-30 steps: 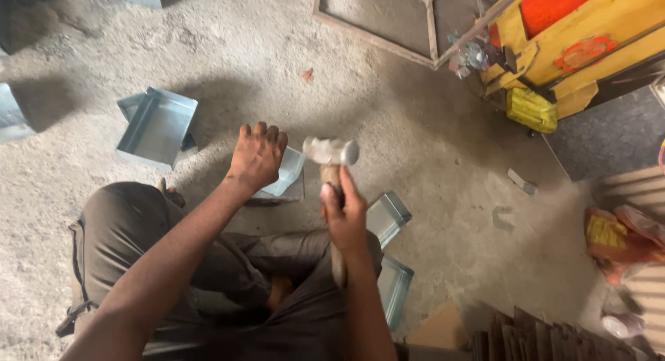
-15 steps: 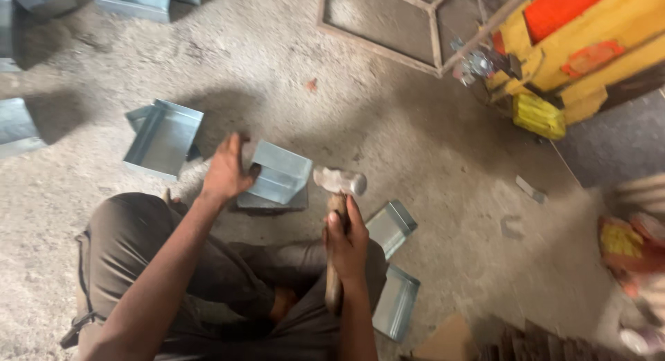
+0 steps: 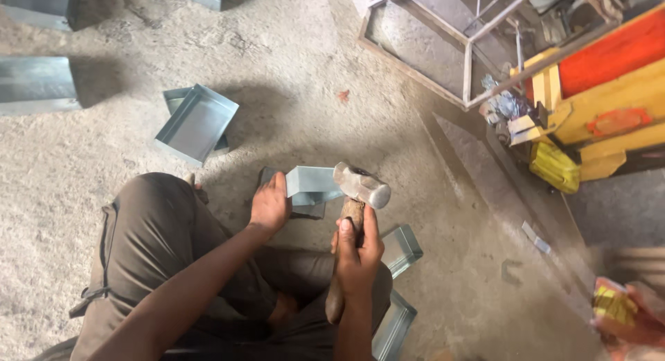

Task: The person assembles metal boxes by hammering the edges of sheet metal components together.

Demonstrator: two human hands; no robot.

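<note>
One hammer (image 3: 360, 186), its wooden handle clamped in the fingers of the right hand (image 3: 357, 247), has its steel head just above one folded sheet-metal box (image 3: 309, 184) on the concrete floor (image 3: 305, 70). The left hand (image 3: 270, 205) grips that box's near edge, fingers curled on it. Two more trays (image 3: 400, 249) lie by the right knee, partly hidden; stacked trays (image 3: 196, 122) lie beyond. Blurred, cut-off objects fill the lower right corner.

The metal tray (image 3: 313, 182) at the left hand (image 3: 270, 206) is showing a pale silver-blue colour, like the larger tray (image 3: 196, 122) beside it. The hammer (image 3: 361, 186) is showing a shiny grey head and a brown wooden handle. The trousers (image 3: 163, 243) are looking dark brown, the floor (image 3: 291, 77) is looking sandy grey, and the frame (image 3: 609, 91) is glowing yellow and orange.
</note>
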